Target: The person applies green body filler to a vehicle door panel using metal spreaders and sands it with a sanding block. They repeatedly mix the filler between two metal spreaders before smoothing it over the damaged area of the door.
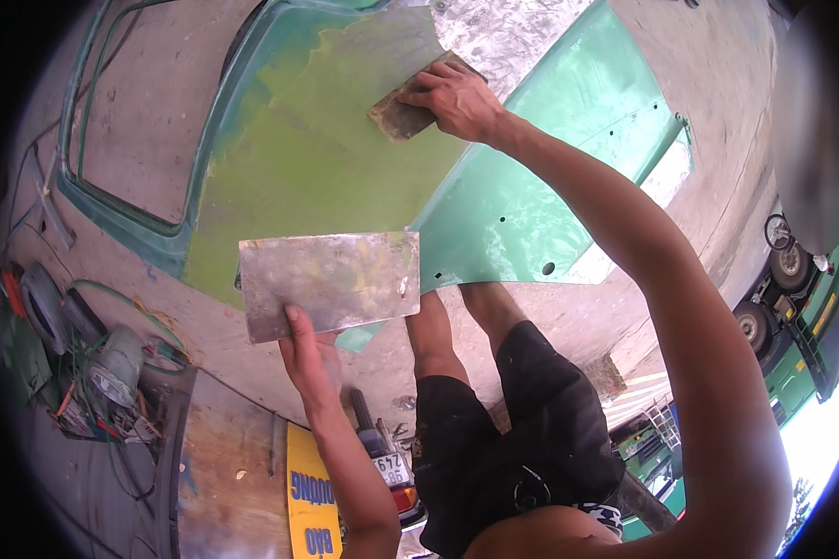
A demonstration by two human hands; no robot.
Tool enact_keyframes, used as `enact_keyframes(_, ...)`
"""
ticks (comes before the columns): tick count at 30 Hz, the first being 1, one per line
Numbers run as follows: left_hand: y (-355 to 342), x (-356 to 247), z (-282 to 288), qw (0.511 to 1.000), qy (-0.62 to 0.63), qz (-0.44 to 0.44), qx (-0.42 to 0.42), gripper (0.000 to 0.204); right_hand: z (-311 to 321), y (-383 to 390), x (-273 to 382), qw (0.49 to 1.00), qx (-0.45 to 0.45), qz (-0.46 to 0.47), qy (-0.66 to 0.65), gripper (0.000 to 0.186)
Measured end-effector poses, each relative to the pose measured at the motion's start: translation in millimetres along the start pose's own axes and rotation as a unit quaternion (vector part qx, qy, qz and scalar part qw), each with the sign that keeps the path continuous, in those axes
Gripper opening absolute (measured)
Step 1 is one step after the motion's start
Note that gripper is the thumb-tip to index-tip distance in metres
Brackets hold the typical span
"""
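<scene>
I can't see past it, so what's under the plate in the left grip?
Past the plate, the green panel shows above and ground below. The left grip has its thumb on top, other fingers mostly hidden. Whatever lies directly under is covered.

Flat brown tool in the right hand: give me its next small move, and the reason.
Probably slide the flat brown tool lightly across the yellow-green coating: the right hand holds it at that coating, whose colour looks uneven, while the left hand holds the metal plate apart from the tool.
</scene>
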State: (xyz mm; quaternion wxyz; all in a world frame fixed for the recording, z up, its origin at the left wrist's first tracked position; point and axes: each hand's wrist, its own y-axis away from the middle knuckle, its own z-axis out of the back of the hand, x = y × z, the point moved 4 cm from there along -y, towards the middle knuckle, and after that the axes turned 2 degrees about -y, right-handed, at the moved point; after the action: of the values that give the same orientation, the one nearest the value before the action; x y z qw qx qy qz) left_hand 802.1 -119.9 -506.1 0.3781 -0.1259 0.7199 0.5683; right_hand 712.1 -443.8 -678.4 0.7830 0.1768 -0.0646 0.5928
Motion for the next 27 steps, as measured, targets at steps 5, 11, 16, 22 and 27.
enact_keyframes(5,-0.4,1.1,5.2,1.0,-0.016,-0.002,-0.017,0.058,-1.1,105.3,-35.5,0.991,0.07,0.117,0.016,0.052)
enact_keyframes(11,0.3,1.7,10.5,1.0,-0.021,-0.008,-0.009,0.06,49.3,73.4,-63.3,0.979,0.033,0.18,0.084,0.049)
enact_keyframes(16,0.3,4.1,11.6,1.0,-0.001,0.014,0.006,0.061,66.7,-35.7,-74.5,0.989,-0.052,0.106,0.093,0.061)
enact_keyframes(22,2.2,7.8,12.2,1.0,0.014,0.021,0.001,0.061,50.8,-97.3,-78.7,0.984,-0.074,0.095,0.133,0.053)
enact_keyframes(27,1.1,7.4,6.0,1.0,0.013,0.022,0.009,0.061,37.5,-115.1,-87.5,0.982,-0.055,0.075,0.164,0.057)
